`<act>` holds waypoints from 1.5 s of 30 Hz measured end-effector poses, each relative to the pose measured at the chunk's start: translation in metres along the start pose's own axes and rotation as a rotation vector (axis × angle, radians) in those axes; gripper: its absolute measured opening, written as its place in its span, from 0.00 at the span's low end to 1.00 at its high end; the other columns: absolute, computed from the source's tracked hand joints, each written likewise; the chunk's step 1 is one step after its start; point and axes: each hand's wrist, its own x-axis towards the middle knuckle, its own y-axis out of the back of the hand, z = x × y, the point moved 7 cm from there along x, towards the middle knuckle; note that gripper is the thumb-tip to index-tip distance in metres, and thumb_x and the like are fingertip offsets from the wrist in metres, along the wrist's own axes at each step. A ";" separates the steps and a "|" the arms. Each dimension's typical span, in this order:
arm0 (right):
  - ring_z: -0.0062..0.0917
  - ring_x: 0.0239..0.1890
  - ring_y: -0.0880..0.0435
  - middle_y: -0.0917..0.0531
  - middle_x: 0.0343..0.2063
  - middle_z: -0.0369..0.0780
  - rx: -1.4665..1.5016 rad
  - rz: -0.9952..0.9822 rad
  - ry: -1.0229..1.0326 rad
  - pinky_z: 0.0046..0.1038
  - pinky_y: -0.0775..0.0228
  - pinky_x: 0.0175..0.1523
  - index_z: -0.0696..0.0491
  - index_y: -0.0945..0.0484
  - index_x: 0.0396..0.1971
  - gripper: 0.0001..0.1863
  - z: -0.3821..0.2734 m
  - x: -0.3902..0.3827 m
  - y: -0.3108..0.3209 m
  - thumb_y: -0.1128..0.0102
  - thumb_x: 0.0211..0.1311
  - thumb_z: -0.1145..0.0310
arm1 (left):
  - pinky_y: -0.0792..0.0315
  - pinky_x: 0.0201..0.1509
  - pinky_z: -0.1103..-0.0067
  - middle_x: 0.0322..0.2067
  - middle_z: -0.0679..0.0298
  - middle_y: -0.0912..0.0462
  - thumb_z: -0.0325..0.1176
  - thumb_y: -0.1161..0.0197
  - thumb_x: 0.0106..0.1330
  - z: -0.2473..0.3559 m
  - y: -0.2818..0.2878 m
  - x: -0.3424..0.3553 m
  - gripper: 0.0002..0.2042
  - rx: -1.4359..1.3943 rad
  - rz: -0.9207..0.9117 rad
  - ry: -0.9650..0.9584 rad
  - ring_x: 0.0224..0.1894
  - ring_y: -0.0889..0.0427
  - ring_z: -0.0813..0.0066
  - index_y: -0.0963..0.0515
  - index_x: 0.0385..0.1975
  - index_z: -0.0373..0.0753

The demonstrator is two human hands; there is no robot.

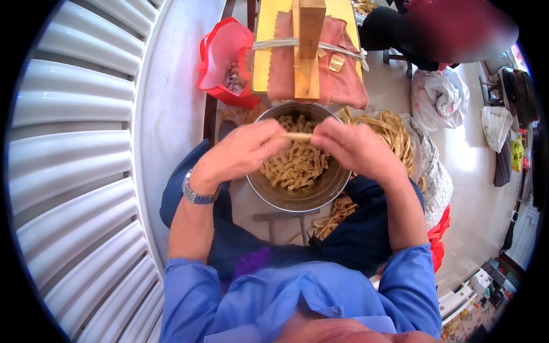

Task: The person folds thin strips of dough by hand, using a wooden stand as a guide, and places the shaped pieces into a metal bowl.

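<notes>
My left hand (249, 146) and my right hand (351, 146) are closed on the two ends of a short tan strip (297, 136) above a steel pot (297, 203). Many small, curly tan pieces (291, 168) lie in the pot. Just beyond it stands an upright wooden fixture (309, 34), tied with white cord on a yellow board (269, 23) over pink cloth (349, 86). A heap of long tan strips (394, 137) lies right of the pot, and loose strips (337, 220) lie beside my right leg.
A white radiator (74, 103) runs along the left. A red bag (214, 83) stands left of the board. At upper right, what appears to be another person (446, 31) is blurred. White bags (437, 100), patterned cloth (429, 166) and assorted clutter (509, 97) line the right side.
</notes>
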 end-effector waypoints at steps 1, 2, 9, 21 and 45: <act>0.49 0.35 0.17 0.18 0.29 0.50 0.008 0.093 0.036 0.43 0.25 0.38 0.53 0.23 0.40 0.09 0.006 0.004 0.006 0.41 0.70 0.64 | 0.27 0.46 0.75 0.37 0.62 0.21 0.34 0.45 0.76 0.002 0.004 0.006 0.11 -0.088 0.044 0.011 0.41 0.22 0.74 0.23 0.49 0.35; 0.48 0.36 0.16 0.17 0.30 0.49 0.016 0.184 0.073 0.42 0.25 0.39 0.53 0.22 0.41 0.08 0.010 0.008 0.014 0.41 0.70 0.64 | 0.27 0.47 0.76 0.38 0.62 0.21 0.34 0.45 0.76 0.005 0.010 0.012 0.11 -0.099 0.096 -0.019 0.42 0.22 0.74 0.23 0.50 0.35; 0.43 0.39 0.15 0.15 0.36 0.45 -0.323 0.444 0.104 0.40 0.22 0.41 0.49 0.18 0.47 0.10 0.034 0.033 0.047 0.41 0.68 0.66 | 0.25 0.45 0.71 0.35 0.56 0.19 0.34 0.43 0.71 0.016 0.043 0.059 0.13 -0.048 0.459 -0.075 0.38 0.19 0.63 0.21 0.50 0.36; 0.47 0.34 0.16 0.17 0.26 0.49 -0.495 0.207 -0.087 0.46 0.25 0.39 0.53 0.19 0.33 0.10 0.061 0.027 0.016 0.43 0.67 0.63 | 0.24 0.40 0.69 0.30 0.56 0.18 0.40 0.38 0.67 -0.017 0.026 0.049 0.12 0.201 0.533 -0.035 0.33 0.18 0.57 0.16 0.39 0.39; 0.31 0.42 0.17 0.18 0.37 0.35 -0.016 0.254 0.682 0.36 0.25 0.50 0.49 0.15 0.43 0.16 -0.067 -0.007 -0.008 0.30 0.51 0.69 | 0.22 0.51 0.82 0.48 0.64 0.18 0.35 0.43 0.76 0.013 -0.043 0.028 0.15 -1.219 0.008 0.140 0.47 0.18 0.81 0.24 0.56 0.33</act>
